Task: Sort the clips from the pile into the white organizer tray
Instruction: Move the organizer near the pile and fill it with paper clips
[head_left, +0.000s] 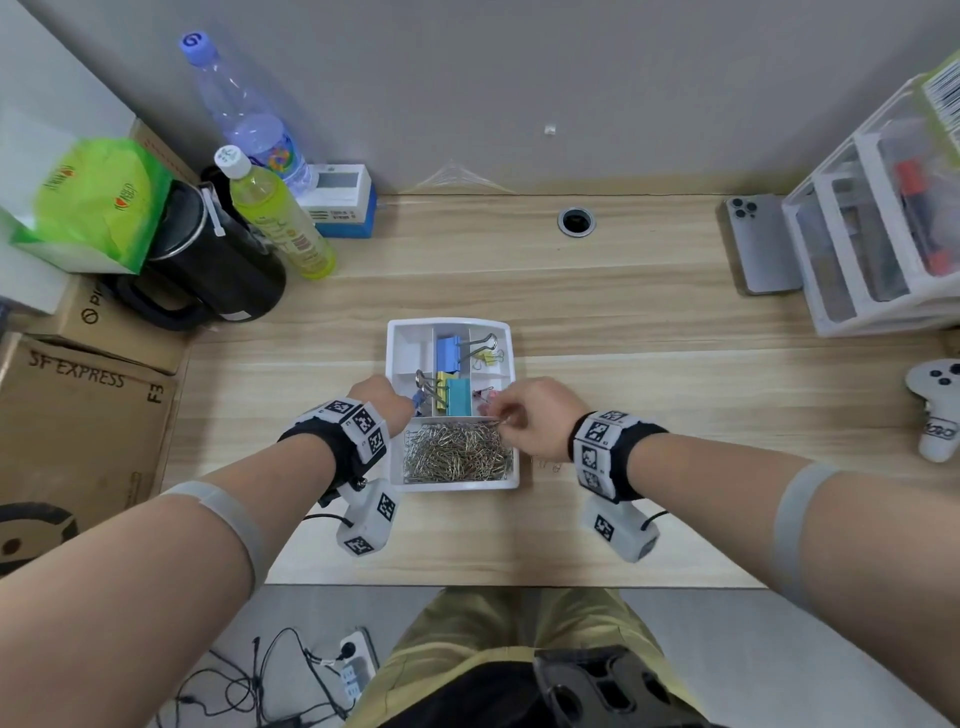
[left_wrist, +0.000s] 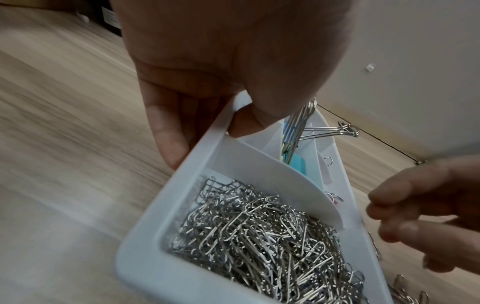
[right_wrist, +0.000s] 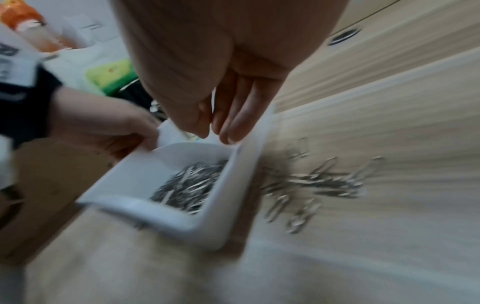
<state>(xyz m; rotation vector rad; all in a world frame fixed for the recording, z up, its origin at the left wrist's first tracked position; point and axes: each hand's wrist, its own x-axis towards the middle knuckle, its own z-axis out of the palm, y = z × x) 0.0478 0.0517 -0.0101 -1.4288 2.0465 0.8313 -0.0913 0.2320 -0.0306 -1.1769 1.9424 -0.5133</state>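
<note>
The white organizer tray (head_left: 452, 486) sits mid-table. Its near compartment holds a heap of silver paper clips (head_left: 457, 452) (left_wrist: 259, 236). Blue (head_left: 448, 351), teal (head_left: 460, 397) and small yellow (head_left: 488, 356) binder clips lie in the far compartments. My left hand (head_left: 387, 402) (left_wrist: 205, 139) grips the tray's left wall, thumb inside and fingers outside. My right hand (head_left: 506, 415) (right_wrist: 214, 135) hovers over the tray's right side, fingertips pinched on what looks like a thin paper clip. Loose paper clips (right_wrist: 324, 181) (head_left: 550, 464) lie on the table right of the tray (right_wrist: 168, 218).
A black kettle (head_left: 208, 275), two bottles (head_left: 280, 223) and cardboard boxes (head_left: 83, 415) crowd the left. A phone (head_left: 763, 244), a clear drawer unit (head_left: 872, 223) and a white controller (head_left: 935, 410) stand at the right. A cable hole (head_left: 576, 222) is near the wall.
</note>
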